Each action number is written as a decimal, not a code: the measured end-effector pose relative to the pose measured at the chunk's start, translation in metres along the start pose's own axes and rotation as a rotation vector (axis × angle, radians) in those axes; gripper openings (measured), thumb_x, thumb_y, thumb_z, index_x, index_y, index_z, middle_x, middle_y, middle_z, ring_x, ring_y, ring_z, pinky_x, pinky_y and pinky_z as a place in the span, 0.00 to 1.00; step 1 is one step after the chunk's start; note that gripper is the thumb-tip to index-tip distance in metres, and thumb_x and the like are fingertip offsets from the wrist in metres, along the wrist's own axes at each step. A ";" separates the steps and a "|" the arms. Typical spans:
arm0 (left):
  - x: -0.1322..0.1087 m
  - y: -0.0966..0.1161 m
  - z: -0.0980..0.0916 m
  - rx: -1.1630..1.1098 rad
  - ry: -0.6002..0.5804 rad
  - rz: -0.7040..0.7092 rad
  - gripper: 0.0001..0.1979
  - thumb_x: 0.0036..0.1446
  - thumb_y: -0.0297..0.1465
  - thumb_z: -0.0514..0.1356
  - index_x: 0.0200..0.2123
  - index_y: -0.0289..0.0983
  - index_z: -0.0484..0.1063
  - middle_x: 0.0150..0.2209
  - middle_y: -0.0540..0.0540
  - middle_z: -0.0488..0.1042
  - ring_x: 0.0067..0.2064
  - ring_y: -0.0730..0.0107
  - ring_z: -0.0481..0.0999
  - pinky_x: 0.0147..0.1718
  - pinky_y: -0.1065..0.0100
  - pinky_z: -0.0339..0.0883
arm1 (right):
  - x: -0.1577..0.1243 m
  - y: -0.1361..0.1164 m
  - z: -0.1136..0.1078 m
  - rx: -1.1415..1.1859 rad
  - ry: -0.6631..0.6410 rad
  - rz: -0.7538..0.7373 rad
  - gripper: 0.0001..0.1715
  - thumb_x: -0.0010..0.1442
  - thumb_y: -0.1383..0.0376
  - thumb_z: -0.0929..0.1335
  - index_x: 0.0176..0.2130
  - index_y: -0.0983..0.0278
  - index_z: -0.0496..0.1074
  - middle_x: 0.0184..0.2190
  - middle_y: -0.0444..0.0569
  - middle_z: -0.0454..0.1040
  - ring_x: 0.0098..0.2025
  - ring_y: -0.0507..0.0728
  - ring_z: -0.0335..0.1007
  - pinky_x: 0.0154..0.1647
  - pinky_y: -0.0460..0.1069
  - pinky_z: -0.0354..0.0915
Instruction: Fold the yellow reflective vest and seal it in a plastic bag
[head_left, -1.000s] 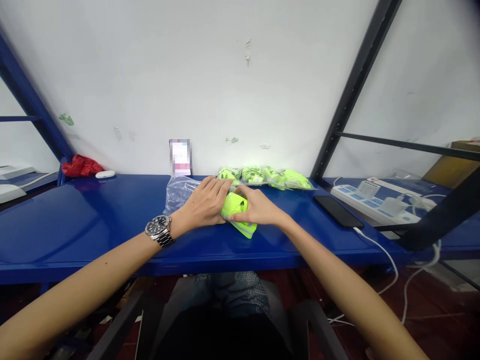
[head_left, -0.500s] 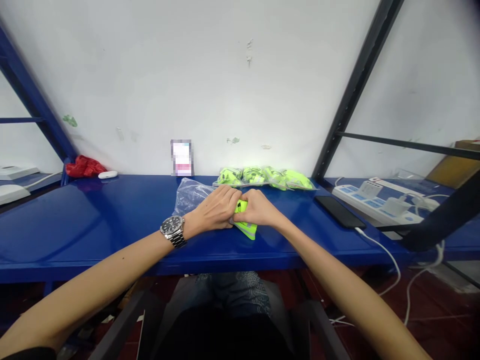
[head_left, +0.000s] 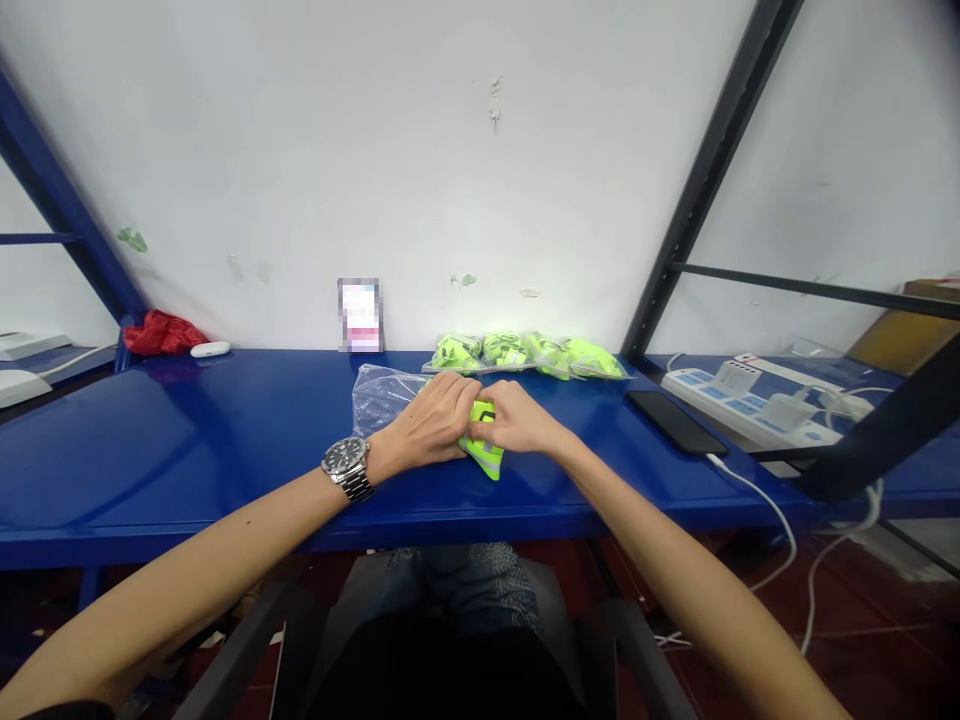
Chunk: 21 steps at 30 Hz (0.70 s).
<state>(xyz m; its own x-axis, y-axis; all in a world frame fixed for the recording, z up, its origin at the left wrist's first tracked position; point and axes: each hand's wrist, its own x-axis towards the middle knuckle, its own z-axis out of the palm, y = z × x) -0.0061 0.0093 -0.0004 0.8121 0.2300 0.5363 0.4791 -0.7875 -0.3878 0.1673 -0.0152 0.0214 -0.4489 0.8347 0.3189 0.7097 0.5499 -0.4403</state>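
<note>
With my left hand (head_left: 437, 420) curled closed over the bag's (head_left: 379, 400) right end and the cloth (head_left: 487, 457), and my right hand (head_left: 520, 418) pinching that cloth at the desk's (head_left: 225, 450) near middle, I'd best keep the folds tight.

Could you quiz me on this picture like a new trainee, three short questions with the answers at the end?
1. Pick one. The cloth between the left hand and the right hand is: A) plain red, B) bright yellow-green, C) dark brown.
2. True or false: the watch is on the right wrist.
3. Name it: what is plugged into the black phone lying on the blue table?

Key:
1. B, bright yellow-green.
2. False, it is on the left wrist.
3. A white cable.
</note>
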 end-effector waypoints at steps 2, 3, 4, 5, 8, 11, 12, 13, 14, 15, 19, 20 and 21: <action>0.000 -0.003 0.002 -0.020 0.035 0.009 0.18 0.60 0.37 0.55 0.47 0.29 0.63 0.42 0.33 0.71 0.44 0.51 0.70 0.44 0.53 0.67 | 0.000 -0.003 -0.001 -0.022 0.020 0.017 0.06 0.49 0.66 0.70 0.24 0.67 0.70 0.19 0.41 0.63 0.25 0.49 0.53 0.27 0.46 0.47; -0.001 -0.005 0.003 -0.024 0.038 0.022 0.19 0.60 0.38 0.55 0.48 0.29 0.62 0.43 0.32 0.71 0.44 0.51 0.71 0.44 0.52 0.67 | 0.000 -0.002 -0.003 0.008 -0.007 0.004 0.07 0.50 0.66 0.70 0.25 0.67 0.70 0.20 0.41 0.64 0.25 0.50 0.53 0.27 0.46 0.48; -0.002 -0.007 0.003 -0.023 0.035 0.037 0.21 0.60 0.40 0.56 0.48 0.29 0.62 0.43 0.32 0.71 0.44 0.50 0.71 0.44 0.52 0.67 | -0.001 -0.001 -0.006 0.070 -0.068 -0.025 0.07 0.51 0.64 0.69 0.28 0.68 0.71 0.22 0.41 0.65 0.26 0.50 0.55 0.28 0.46 0.50; -0.003 -0.009 0.003 -0.019 0.029 0.050 0.22 0.60 0.41 0.57 0.49 0.29 0.62 0.43 0.32 0.72 0.44 0.50 0.71 0.44 0.52 0.68 | -0.001 0.001 -0.010 0.156 -0.151 -0.064 0.09 0.53 0.62 0.69 0.31 0.68 0.71 0.24 0.42 0.67 0.27 0.50 0.57 0.28 0.45 0.52; -0.006 -0.011 0.001 0.000 0.048 0.054 0.26 0.59 0.43 0.59 0.51 0.28 0.61 0.44 0.32 0.72 0.45 0.49 0.72 0.44 0.52 0.68 | -0.001 0.009 -0.021 0.420 -0.376 -0.175 0.17 0.56 0.57 0.70 0.39 0.68 0.69 0.31 0.44 0.68 0.31 0.51 0.60 0.31 0.45 0.57; -0.007 -0.010 -0.001 -0.001 0.083 0.048 0.26 0.59 0.42 0.58 0.51 0.28 0.61 0.43 0.33 0.72 0.45 0.51 0.72 0.44 0.53 0.69 | 0.001 0.016 -0.025 0.502 -0.432 -0.221 0.17 0.55 0.56 0.71 0.37 0.67 0.68 0.31 0.43 0.66 0.31 0.51 0.59 0.31 0.45 0.58; -0.007 -0.009 -0.001 -0.005 0.088 0.045 0.25 0.59 0.42 0.58 0.51 0.29 0.61 0.43 0.33 0.72 0.45 0.51 0.72 0.44 0.53 0.69 | 0.002 0.018 -0.024 0.505 -0.424 -0.223 0.17 0.55 0.57 0.71 0.36 0.67 0.68 0.30 0.43 0.66 0.31 0.51 0.58 0.31 0.45 0.58; -0.007 -0.008 -0.001 -0.008 0.090 0.041 0.25 0.59 0.42 0.58 0.51 0.29 0.61 0.43 0.33 0.72 0.45 0.51 0.72 0.43 0.53 0.69 | 0.003 0.019 -0.022 0.497 -0.398 -0.216 0.16 0.55 0.57 0.71 0.35 0.67 0.68 0.29 0.42 0.66 0.31 0.51 0.59 0.31 0.45 0.58; -0.006 -0.007 0.000 -0.008 0.088 0.034 0.25 0.59 0.42 0.58 0.51 0.29 0.61 0.43 0.33 0.72 0.45 0.51 0.72 0.43 0.53 0.69 | 0.003 0.020 -0.020 0.473 -0.356 -0.202 0.15 0.55 0.58 0.71 0.34 0.68 0.69 0.28 0.42 0.66 0.30 0.51 0.59 0.31 0.45 0.58; -0.006 -0.006 0.000 -0.006 0.082 0.024 0.24 0.59 0.42 0.57 0.50 0.29 0.62 0.43 0.33 0.72 0.44 0.51 0.72 0.43 0.53 0.69 | 0.004 0.020 -0.016 0.430 -0.304 -0.186 0.14 0.54 0.59 0.71 0.34 0.68 0.69 0.28 0.42 0.67 0.30 0.51 0.59 0.31 0.45 0.57; -0.003 -0.002 0.007 -0.013 0.081 -0.014 0.21 0.60 0.41 0.56 0.48 0.29 0.63 0.41 0.33 0.72 0.44 0.50 0.71 0.43 0.52 0.68 | 0.006 0.011 -0.002 0.117 -0.106 -0.081 0.07 0.51 0.66 0.71 0.30 0.69 0.71 0.25 0.44 0.70 0.29 0.52 0.61 0.29 0.46 0.53; -0.002 -0.002 0.009 -0.017 0.103 -0.021 0.22 0.61 0.42 0.55 0.49 0.29 0.63 0.42 0.32 0.71 0.45 0.49 0.71 0.43 0.51 0.68 | 0.006 0.008 0.001 0.046 -0.062 -0.046 0.05 0.50 0.68 0.70 0.29 0.69 0.71 0.25 0.45 0.70 0.29 0.53 0.62 0.29 0.46 0.52; -0.002 -0.002 0.011 -0.020 0.131 -0.026 0.23 0.61 0.42 0.55 0.50 0.28 0.62 0.43 0.31 0.71 0.46 0.49 0.71 0.44 0.50 0.68 | 0.006 0.005 0.004 -0.011 -0.017 -0.010 0.04 0.50 0.69 0.70 0.29 0.68 0.71 0.25 0.46 0.71 0.29 0.53 0.63 0.28 0.47 0.51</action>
<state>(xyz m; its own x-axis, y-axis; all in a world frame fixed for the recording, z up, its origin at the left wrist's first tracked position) -0.0046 0.0171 -0.0090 0.7486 0.1750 0.6395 0.4917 -0.7936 -0.3584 0.1658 -0.0071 0.0181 -0.4655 0.8294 0.3089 0.7106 0.5583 -0.4281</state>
